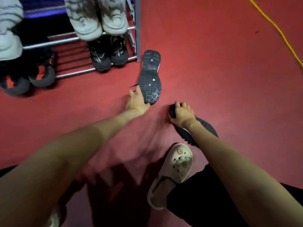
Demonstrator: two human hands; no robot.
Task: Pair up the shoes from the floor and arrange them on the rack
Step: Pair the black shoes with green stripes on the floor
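Note:
A black shoe (150, 76) lies sole-up on the red floor just right of the metal rack (73, 40). My left hand (136, 102) reaches to its near end, fingers spread and touching the toe edge. My right hand (182, 114) is closed over the front of a second black shoe (206, 126) lying on the floor to the right, partly hidden under my forearm. The rack holds a pale grey pair (98, 18) on an upper shelf, a black pair (109, 54) below it, and a black-and-red pair (27, 77) at the left.
My foot in a cream clog (173, 174) stands on the floor below the right hand. A yellow cord (282, 35) runs across the floor at the upper right. Another pale shoe (8, 30) sits at the rack's left edge.

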